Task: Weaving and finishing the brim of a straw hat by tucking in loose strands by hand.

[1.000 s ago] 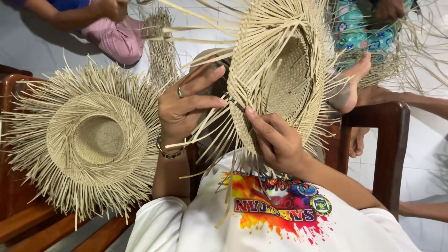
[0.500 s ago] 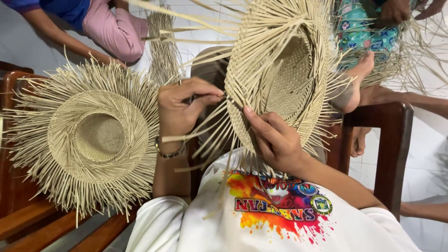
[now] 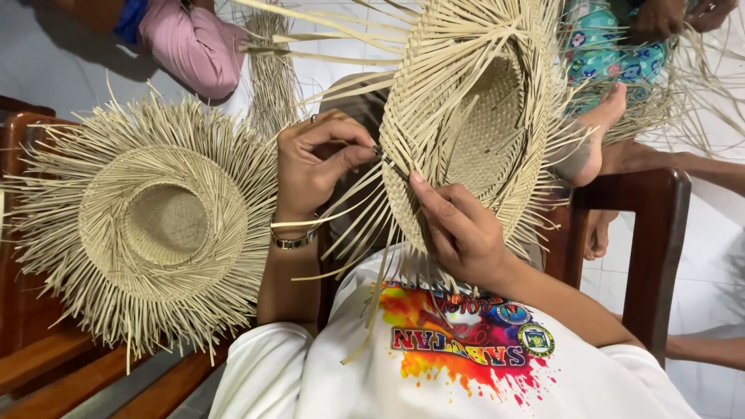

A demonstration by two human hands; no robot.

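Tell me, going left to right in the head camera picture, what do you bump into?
Round unfinished straw hat with loose fringe on the wooden bench → left hand pinching a straw strip → right hand → half-woven straw hat being held up → dark wooden chair post.

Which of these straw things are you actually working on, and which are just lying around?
In hand:
left hand, pinching a straw strand
right hand, steadying the unfinished straw hat

Lying about:
second straw hat on the wooden bench
straw bundle beyond it
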